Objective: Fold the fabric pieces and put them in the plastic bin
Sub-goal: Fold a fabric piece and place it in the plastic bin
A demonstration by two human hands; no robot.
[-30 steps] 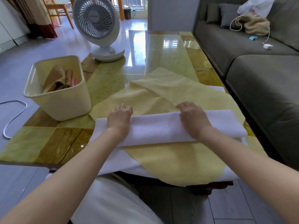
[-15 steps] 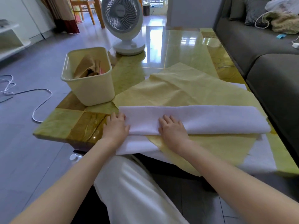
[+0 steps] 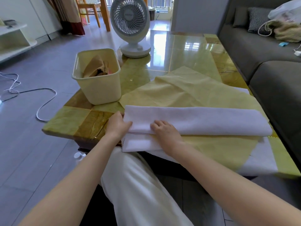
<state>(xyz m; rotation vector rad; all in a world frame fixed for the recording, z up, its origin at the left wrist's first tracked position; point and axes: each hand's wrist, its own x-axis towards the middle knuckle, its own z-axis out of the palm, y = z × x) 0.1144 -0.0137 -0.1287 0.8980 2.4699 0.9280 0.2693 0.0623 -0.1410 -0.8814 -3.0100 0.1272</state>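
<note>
The white cloth [image 3: 203, 119] lies folded in a long band across the yellow cloth [image 3: 187, 88] on the counter [image 3: 68, 118]. The left hand [image 3: 118, 125] pinches its left end (thumb on top). The right hand [image 3: 165, 133] rests on its near edge with fingers bent, and I cannot tell whether it grips. The bin [image 3: 101, 90] stands near, to the left.

Bin [image 3: 101, 90] mouth open, brown cloth [image 3: 95, 66] inside; fan [image 3: 130, 22] just behind; sofa [image 3: 276, 88] beside table [image 3: 179, 51].
</note>
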